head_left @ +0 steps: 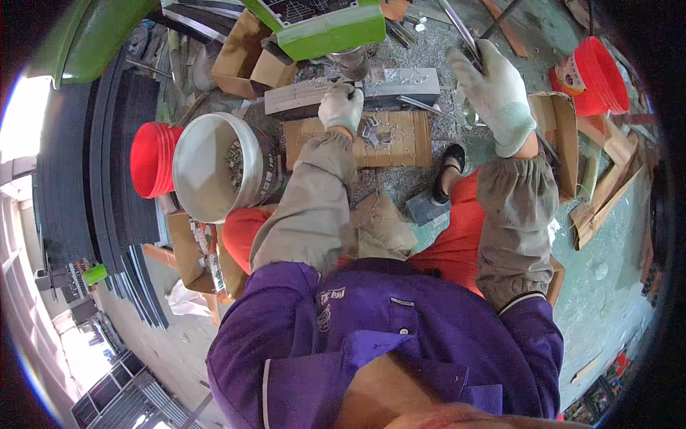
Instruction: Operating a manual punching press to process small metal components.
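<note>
below the green machine head [332,36], the left hand [341,109] curls at the metal block [406,86], presumably to steady work there; whether it grips anything cannot be told. right of that head, the right hand [494,93] clasps the metal lever [458,26], apparently for control.

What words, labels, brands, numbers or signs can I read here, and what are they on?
None is clear enough to quote:
Dark panel on the green machine: markings too small.
Purple shirt: pale lettering and a small chest tag, too small.
White bucket: dark print, angled away.
Right-hand red bucket: label too blurred.
</note>
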### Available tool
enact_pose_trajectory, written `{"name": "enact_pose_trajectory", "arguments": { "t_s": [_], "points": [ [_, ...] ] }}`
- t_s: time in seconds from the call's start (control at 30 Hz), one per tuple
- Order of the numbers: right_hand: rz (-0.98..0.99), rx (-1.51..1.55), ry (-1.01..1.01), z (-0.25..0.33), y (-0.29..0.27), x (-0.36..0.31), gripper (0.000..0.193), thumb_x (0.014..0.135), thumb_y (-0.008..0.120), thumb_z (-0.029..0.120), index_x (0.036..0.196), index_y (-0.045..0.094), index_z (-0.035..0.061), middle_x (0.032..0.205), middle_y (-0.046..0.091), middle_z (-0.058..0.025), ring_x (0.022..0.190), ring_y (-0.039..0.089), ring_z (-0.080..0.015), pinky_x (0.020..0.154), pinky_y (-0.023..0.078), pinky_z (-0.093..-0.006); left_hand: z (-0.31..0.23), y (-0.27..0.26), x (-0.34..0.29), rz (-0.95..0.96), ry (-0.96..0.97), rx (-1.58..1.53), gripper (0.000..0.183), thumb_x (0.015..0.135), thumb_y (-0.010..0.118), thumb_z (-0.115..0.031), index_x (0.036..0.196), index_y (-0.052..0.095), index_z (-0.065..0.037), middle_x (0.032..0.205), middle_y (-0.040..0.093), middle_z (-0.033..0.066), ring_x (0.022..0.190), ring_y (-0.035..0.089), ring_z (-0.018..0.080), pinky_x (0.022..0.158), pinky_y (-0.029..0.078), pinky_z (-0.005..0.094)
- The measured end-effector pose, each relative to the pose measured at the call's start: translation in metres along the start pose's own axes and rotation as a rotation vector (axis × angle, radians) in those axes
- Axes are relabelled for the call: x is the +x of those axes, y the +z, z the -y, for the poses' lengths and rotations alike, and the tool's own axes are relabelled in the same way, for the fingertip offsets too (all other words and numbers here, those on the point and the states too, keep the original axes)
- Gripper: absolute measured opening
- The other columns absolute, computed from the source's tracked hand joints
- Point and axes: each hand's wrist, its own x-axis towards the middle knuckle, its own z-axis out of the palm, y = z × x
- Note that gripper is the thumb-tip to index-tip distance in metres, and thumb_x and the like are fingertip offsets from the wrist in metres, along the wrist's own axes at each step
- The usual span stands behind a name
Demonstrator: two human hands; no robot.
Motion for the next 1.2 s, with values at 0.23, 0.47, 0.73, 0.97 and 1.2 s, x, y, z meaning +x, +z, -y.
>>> {"name": "enact_pose_trajectory", "arguments": {
  "t_s": [0.23,0.47,0.73,0.97,1.2],
  "points": [
    [-0.047,0.007,-0.041,-0.003,0.001,0.0,0.049,0.082,0.054,0.048,0.096,0.056,0.0011,0.079,0.06,-0.0234,0.079,0.059,-0.041,0.068,0.045,-0.0436,-0.005,0.012,-0.003,-0.093,0.089,-0.095,0.029,0.075,0.057,-0.038,0.086,0.068,-0.013,0.088,0.064,0.016,0.083,0.061,0.0335,0.075,0.048,0.0414],
    [-0.073,0.005,-0.001,0.0,0.003,0.001,0.046,0.081,0.055,0.046,0.094,0.057,0.0015,0.077,0.061,-0.0212,0.078,0.06,-0.0386,0.067,0.047,-0.0413,-0.01,0.01,-0.004,-0.032,0.056,-0.051,0.029,0.075,0.057,-0.036,0.086,0.067,-0.011,0.089,0.063,0.0154,0.083,0.06,0.0359,0.074,0.047,0.043],
    [-0.156,0.181,0.114,-0.018,0.05,0.028,0.041,0.078,0.056,0.043,0.092,0.063,0.0053,0.073,0.063,-0.016,0.073,0.062,-0.0308,0.067,0.047,-0.0352,0.002,0.021,0.001,-0.167,0.17,-0.143,0.022,0.073,0.056,-0.027,0.079,0.064,-0.007,0.084,0.062,0.0154,0.079,0.06,0.0349,0.071,0.048,0.0439],
    [-0.303,0.147,0.13,-0.02,0.067,0.042,0.038,0.077,0.057,0.044,0.093,0.065,0.0105,0.071,0.063,-0.0113,0.07,0.063,-0.0256,0.067,0.047,-0.0329,-0.001,0.017,0.004,-0.168,0.199,-0.124,0.022,0.073,0.056,-0.025,0.078,0.064,-0.004,0.085,0.062,0.0168,0.081,0.059,0.0344,0.074,0.047,0.0423],
    [-0.273,0.141,0.162,-0.023,0.07,0.056,0.041,0.079,0.055,0.047,0.099,0.063,0.0115,0.075,0.063,-0.0138,0.073,0.063,-0.0296,0.068,0.048,-0.0344,-0.007,0.02,0.004,-0.104,0.125,-0.11,0.025,0.074,0.053,-0.028,0.079,0.064,-0.005,0.084,0.062,0.0177,0.08,0.06,0.0356,0.072,0.047,0.0438]
  ]
}}
